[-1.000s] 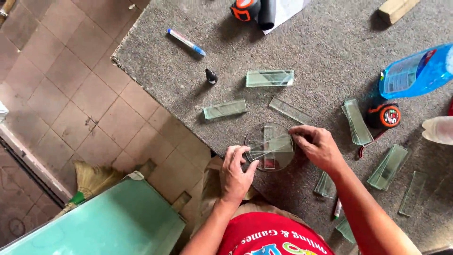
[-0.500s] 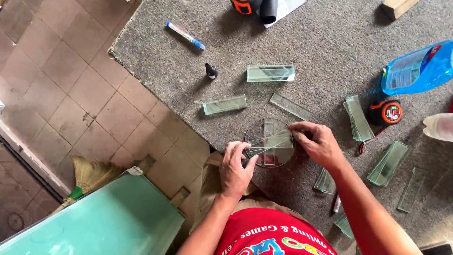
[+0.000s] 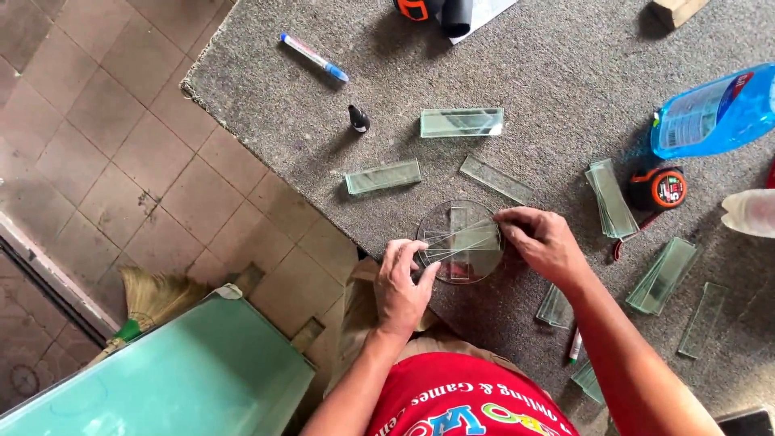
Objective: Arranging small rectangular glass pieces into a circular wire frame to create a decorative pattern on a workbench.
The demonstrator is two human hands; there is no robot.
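A round clear glass disc [image 3: 460, 270] lies on the grey carpeted table [image 3: 549, 73] near its front edge, with a few narrow glass strips [image 3: 476, 236] laid across it. My left hand [image 3: 404, 287] grips the left end of the strips and the disc's left rim. At the right end of the strips, my right hand [image 3: 542, 242] pinches them between fingers and thumb.
Loose glass strips [image 3: 462, 122] [image 3: 383, 177] [image 3: 496, 178] lie beyond the disc, with stacks [image 3: 611, 198] [image 3: 663, 274] to the right. A tape measure [image 3: 667, 188], blue spray bottle [image 3: 714, 109], marker [image 3: 315, 57] and small black bottle [image 3: 358, 119] sit around. The table edge drops to a tiled floor [image 3: 97, 161] on the left.
Both hands stayed on the disc and strips. The right hand's fingers shifted slightly along the strips' right end; the strips now lie fanned across the disc.
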